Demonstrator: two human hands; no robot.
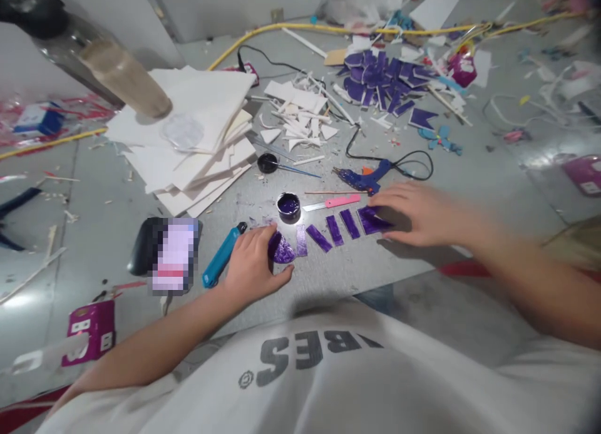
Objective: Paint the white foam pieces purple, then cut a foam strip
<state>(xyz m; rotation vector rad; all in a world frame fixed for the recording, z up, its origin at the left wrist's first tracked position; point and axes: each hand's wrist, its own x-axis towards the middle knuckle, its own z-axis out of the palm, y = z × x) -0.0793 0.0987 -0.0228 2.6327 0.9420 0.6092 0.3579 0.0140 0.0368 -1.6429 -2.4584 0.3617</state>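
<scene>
My left hand (256, 258) rests on the table with thumb and fingers apart, beside a glossy purple rounded piece (283, 248). Its fingertips reach the piece's left edge. My right hand (416, 213) is slightly blurred, with thumb and fingers spread around the right end of a wider purple piece (372, 220); whether it touches the piece I cannot tell. Between the hands lies a row of several narrow purple strips (335, 230). Behind them stand an open pot of dark purple paint (288, 206) and a pink-handled craft knife (342, 201).
A blue glue gun (364, 177) with a black cord lies behind my right hand. A teal cutter (224, 255) and a phone (173, 255) are on the left. Farther back are stacked white boards (206, 165), white scraps (300, 111), purple cutouts (375, 77) and a bottle (124, 77).
</scene>
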